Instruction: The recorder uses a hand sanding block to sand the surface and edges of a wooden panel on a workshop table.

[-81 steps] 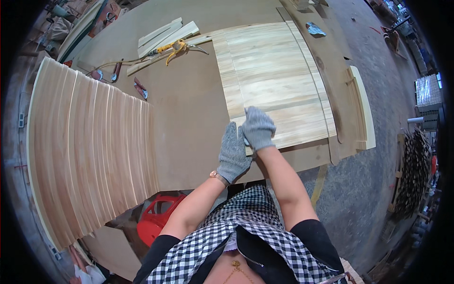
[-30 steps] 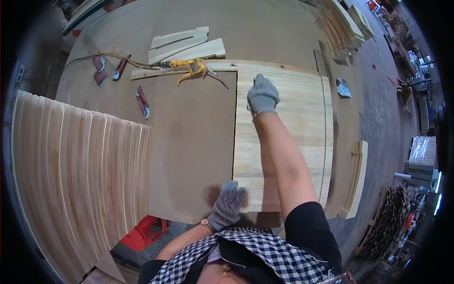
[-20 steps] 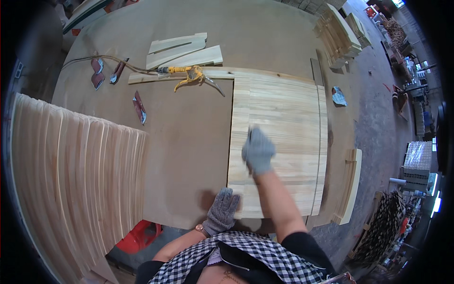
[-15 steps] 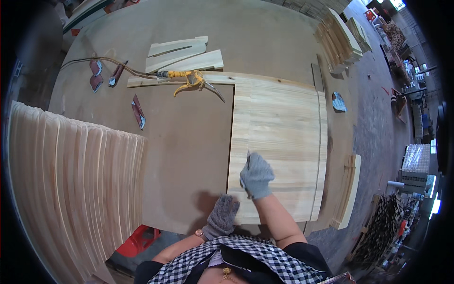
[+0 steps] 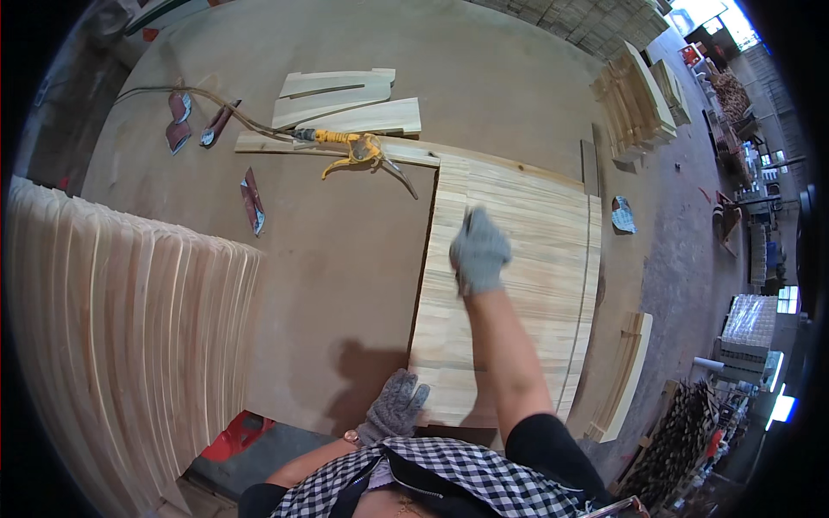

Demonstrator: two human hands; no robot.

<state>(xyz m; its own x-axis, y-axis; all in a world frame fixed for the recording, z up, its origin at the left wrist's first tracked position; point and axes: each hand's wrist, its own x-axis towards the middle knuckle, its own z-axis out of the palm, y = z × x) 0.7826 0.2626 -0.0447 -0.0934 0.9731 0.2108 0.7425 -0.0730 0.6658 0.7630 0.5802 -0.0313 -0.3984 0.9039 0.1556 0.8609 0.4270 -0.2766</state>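
Note:
A pale wooden panel of narrow strips laid side by side lies flat on the brown work table. My right hand, in a grey glove, is over the panel's left part with its fingers closed. What it grips, if anything, is hidden. Beside the panel's near left corner my left hand, also in a grey glove, has its fingers stretched out. A yellow air blow gun on a hose lies across a wooden strip beyond the panel's far left corner.
Many upright boards stand in a row on the left. Cut wood pieces lie farther back, with worn sandpaper pieces on the table. Stacked wood and more strips lie along the right edge. A red stool shows below.
My right hand has moved away from me along the panel's left part, its arm reaching farther. My left hand stays by the near corner. The whole view has shifted slightly.

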